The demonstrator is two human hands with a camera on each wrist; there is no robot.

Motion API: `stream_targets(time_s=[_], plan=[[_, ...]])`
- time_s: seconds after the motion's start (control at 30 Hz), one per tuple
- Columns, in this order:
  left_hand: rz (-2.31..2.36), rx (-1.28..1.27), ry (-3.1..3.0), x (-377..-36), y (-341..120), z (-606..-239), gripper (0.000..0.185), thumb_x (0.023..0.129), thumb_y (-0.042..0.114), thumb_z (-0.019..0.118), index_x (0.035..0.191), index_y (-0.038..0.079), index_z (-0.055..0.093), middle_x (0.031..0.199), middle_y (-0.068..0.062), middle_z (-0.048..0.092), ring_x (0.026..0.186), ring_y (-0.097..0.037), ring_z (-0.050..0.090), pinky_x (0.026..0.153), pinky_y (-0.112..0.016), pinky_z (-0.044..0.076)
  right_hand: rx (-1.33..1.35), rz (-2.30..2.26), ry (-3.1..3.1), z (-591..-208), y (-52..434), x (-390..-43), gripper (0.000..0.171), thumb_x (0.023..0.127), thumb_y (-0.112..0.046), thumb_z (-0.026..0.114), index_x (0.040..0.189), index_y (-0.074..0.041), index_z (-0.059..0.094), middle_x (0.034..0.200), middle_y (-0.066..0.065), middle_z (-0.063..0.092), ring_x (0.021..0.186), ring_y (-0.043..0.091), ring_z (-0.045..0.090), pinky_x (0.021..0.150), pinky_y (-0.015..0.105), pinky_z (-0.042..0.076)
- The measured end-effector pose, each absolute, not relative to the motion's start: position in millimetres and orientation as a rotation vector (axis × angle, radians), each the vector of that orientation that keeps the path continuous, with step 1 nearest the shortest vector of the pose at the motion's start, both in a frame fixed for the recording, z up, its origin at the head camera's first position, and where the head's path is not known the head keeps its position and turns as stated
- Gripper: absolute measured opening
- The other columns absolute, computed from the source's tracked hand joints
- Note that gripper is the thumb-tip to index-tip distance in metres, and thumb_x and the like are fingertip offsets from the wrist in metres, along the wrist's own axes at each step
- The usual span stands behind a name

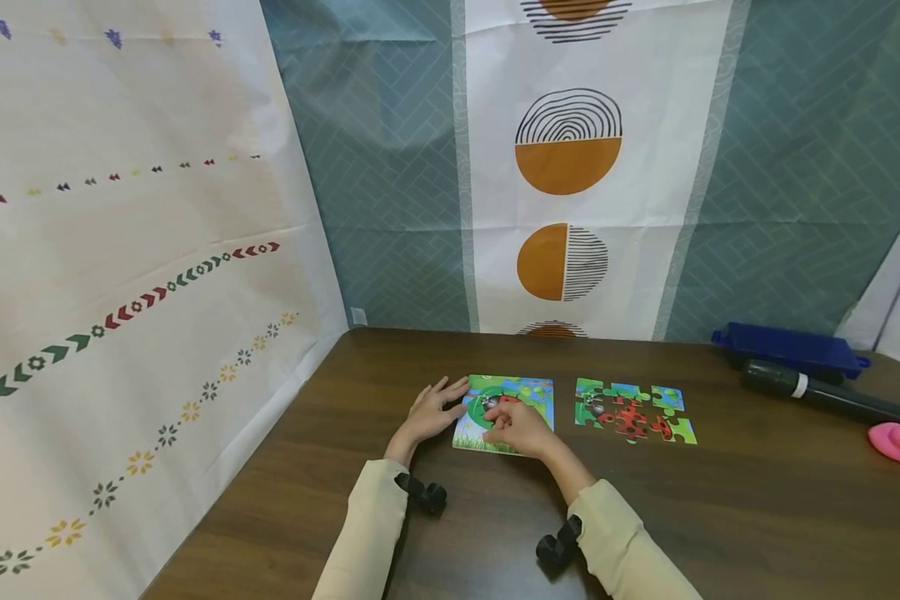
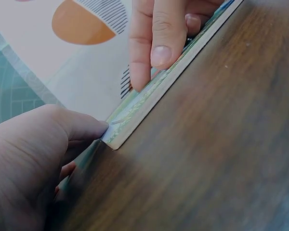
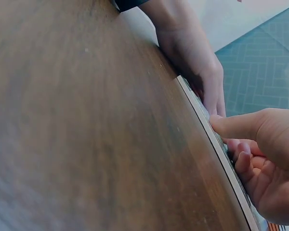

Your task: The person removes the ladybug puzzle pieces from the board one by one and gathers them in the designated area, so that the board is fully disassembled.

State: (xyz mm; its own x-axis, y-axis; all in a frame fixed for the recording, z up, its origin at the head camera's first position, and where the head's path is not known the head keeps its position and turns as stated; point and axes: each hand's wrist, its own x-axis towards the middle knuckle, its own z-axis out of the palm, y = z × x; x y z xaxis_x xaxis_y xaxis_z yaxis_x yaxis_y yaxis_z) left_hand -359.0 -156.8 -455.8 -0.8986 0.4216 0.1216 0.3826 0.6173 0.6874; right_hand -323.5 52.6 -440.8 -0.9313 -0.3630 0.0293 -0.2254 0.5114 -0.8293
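Note:
A square picture board (image 1: 462, 439) with a red ladybug on green and blue lies on the table. At its left edge is my left hand (image 1: 429, 414), fingers spread forward and the thumb tip touching the board near a corner. My right hand (image 1: 521, 429) is over the board, thumb and index finger reaching down to its surface, the other fingers curled. In the left wrist view nothing shows between that thumb and finger (image 2: 162, 38). To the right lie several jigsaw pieces (image 1: 631, 421) in a loose, gapped layout, with ladybug parts on them.
Brown wooden table (image 1: 270, 500) under everything. At the right are a dark blue tray-like object (image 1: 791, 348), a long black cylinder with a white band (image 1: 855, 398) and a pink rubber duck (image 1: 898, 442). Patterned cloths (image 1: 390, 167) hang behind and on the left.

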Motion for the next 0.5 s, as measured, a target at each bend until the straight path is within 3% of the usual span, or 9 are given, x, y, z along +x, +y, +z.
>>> stream_targets(time_s=[0.5], plan=[[1.199, 0.709, 2.78, -361.4, -158.4, -458.8, 0.049, 0.101, 0.027, 0.051, 0.146, 0.01, 0.047, 0.157, -0.006, 0.037, 0.152, -0.037, 0.016, 0.123, -0.059, 0.001, -0.501, -1.411, 2.581, -441.3, 51.7, -321.7, 0.032, 0.085, -0.009, 0.074, 0.113, 0.0, 0.063, 0.085, 0.005, 0.056, 0.071, 0.015, 0.047, 0.063, 0.025, 0.041]])
